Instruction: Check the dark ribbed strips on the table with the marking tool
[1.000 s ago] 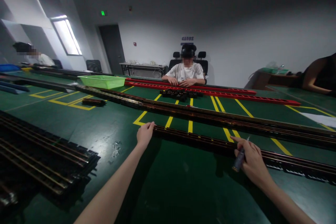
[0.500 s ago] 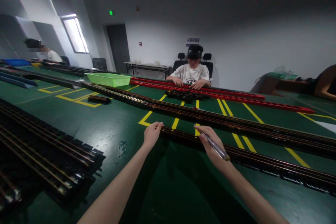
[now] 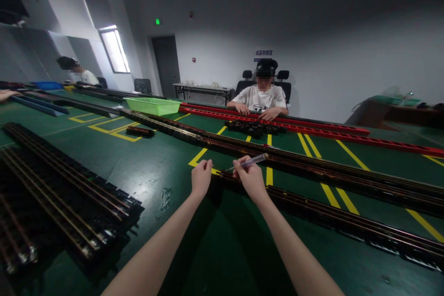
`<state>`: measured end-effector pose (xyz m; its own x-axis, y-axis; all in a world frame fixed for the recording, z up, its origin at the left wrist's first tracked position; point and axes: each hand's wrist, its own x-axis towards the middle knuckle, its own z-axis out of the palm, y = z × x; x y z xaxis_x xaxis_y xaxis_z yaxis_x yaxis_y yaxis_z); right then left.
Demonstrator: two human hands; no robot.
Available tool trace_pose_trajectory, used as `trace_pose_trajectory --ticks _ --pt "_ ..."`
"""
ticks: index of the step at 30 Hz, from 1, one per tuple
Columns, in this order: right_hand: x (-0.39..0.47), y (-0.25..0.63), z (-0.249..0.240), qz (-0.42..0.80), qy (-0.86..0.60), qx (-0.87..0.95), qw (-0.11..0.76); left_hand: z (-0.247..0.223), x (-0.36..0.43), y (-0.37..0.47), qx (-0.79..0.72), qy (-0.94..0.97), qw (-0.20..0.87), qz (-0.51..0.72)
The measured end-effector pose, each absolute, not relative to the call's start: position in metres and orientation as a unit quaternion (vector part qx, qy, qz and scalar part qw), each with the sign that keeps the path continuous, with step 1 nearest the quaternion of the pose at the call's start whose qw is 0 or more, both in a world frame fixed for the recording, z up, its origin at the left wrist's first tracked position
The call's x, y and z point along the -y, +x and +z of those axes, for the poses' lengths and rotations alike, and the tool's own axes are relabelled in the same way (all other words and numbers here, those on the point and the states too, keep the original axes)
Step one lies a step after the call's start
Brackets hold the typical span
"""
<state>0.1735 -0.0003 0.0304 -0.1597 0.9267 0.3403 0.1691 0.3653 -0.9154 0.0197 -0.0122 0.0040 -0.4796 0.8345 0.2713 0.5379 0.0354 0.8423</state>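
Note:
My right hand grips a screwdriver with a clear, purplish handle. Its thin shaft points left, over the near end of a long dark strip with copper-coloured rails. My left hand is closed just left of that strip's end, fingers curled together; whatever they may hold is hidden. The strip runs away to the right across the green table. Beyond it lies a longer bundle of similar railed strips.
Stacked railed strips cover the table's left side. A short piece lies near a green basket. Across the table, a person works behind red ladder-like frames and a dark pile of parts. Another person sits far left.
My right hand has moved left to the strip's end, and the screwdriver has swung so its handle points up and right. My left hand has come off the strip's end. The view has shifted left.

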Motion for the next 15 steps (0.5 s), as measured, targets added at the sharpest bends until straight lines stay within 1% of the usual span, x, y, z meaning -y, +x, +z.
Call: trace_pose_trajectory --ticks 3,8,15 --pt "-0.0009 0.1801 0.0259 0.382 -0.404 0.680 0.478 0.0043 0.0126 0.0222 -0.718 0.501 0.133 0.463" --pt "-0.0004 0.1831 0.0238 0.409 -0.387 0.694 0.449 0.0067 0.0133 0.0262 -0.756 0.530 0.099 0.371" --pt "-0.0011 0.1806 0.0191 0.369 -0.411 0.732 0.398 0.0132 0.0183 0.0297 -0.790 0.524 0.078 0.308"
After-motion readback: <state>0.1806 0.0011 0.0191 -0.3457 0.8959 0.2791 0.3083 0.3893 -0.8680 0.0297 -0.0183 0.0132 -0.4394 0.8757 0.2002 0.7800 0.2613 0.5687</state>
